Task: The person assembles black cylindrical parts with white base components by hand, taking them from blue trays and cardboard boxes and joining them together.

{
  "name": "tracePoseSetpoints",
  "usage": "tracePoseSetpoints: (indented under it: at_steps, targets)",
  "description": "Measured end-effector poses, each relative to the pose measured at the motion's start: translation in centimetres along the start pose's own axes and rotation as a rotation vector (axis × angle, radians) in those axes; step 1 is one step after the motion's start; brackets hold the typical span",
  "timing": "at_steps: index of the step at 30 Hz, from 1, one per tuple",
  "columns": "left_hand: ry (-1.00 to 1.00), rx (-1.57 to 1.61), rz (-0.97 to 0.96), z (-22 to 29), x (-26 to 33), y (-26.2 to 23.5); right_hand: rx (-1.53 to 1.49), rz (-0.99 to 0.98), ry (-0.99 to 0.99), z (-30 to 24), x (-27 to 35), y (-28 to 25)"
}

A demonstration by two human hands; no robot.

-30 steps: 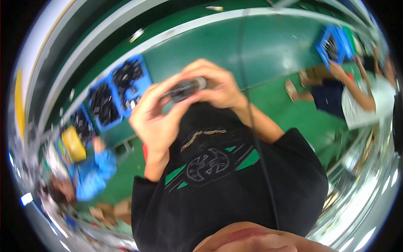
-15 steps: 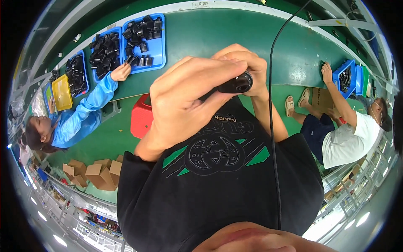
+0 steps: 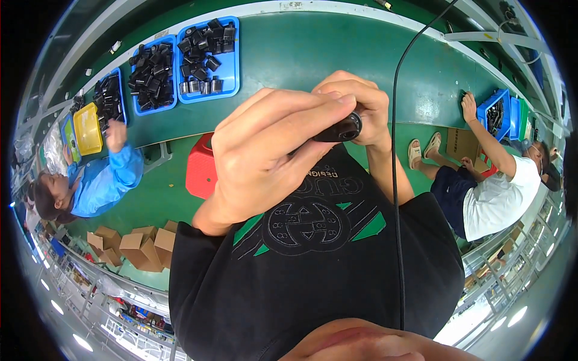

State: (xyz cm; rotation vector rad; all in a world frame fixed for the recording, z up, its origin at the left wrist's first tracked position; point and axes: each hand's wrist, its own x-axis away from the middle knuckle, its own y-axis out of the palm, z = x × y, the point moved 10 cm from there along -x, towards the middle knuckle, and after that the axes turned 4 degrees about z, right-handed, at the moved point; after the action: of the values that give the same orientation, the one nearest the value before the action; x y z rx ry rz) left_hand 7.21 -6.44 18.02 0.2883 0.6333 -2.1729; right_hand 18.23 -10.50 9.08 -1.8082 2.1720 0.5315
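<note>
Both of my hands are raised in front of my chest, above the near side of the green table. My left hand [image 3: 259, 150] is closed round a small glossy black rounded part [image 3: 342, 129], with the thumb below it and the fingers across the top. The end of this part that shows has a dark recess; its other end is hidden in my palm. My right hand [image 3: 367, 102] grips the same part from the far right side, its fingers curled and partly hidden behind the left fingertips.
Blue trays [image 3: 236, 60] of black parts and a yellow tray [image 3: 90, 129] line the left of the green table [image 3: 313, 45]. Co-workers sit left and right. A black cable [image 3: 395, 150] hangs beside my right arm. A red stool [image 3: 198, 171] and cartons [image 3: 141, 249] are left.
The left co-worker's hand has drawn back from the blue tray, leftward. My hands stay together on the black part, which has turned slightly. The right co-worker's hand stays at the table edge.
</note>
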Motion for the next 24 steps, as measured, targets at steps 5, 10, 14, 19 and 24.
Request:
tracePoseSetpoints:
  at_steps: [5, 10, 14, 19, 24]
  targets:
    - [-0.036, -0.013, -0.023, 0.09, -0.06, -0.08, 0.067, -0.054, -0.023, -0.32, 0.1, -0.01]
    - [0.017, 0.035, -0.039, 0.11, -0.07, 0.03, 0.047, -0.048, -0.031, -0.71, 0.1, -0.01]
    - [0.046, 0.064, -0.044, 0.16, -0.4, 0.31, 0.032, -0.034, -0.022, -0.42, -0.01, -0.29]
    - [-0.013, 0.028, -0.078, -0.07, -0.26, 0.45, 0.031, -0.032, -0.004, -0.22, 0.27, -0.27]
    - [0.037, 0.033, -0.061, 0.42, -0.1, 0.47, 0.014, -0.022, 0.0, -0.69, 0.08, -0.08]
